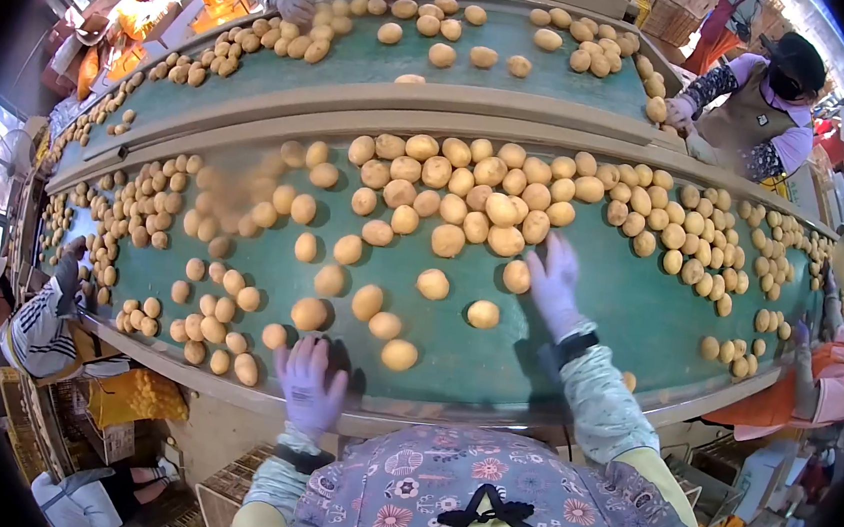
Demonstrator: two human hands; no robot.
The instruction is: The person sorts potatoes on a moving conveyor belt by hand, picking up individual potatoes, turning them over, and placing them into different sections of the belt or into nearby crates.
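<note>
Your right hand, in its pale purple glove, was stretched out over the middle of the wide green conveyor belt. Its fingers were loose and spread, right beside one round yellow-tan potato but not gripping it. Your left hand hovered splayed and empty at the belt's near edge. I reckon a flat poke like that could've rolled the potato into the packed heap further up the belt.

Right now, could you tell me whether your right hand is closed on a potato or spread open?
Spread open: the right hand reaches over the belt, fingers fanned, beside a potato, holding nothing.
</note>
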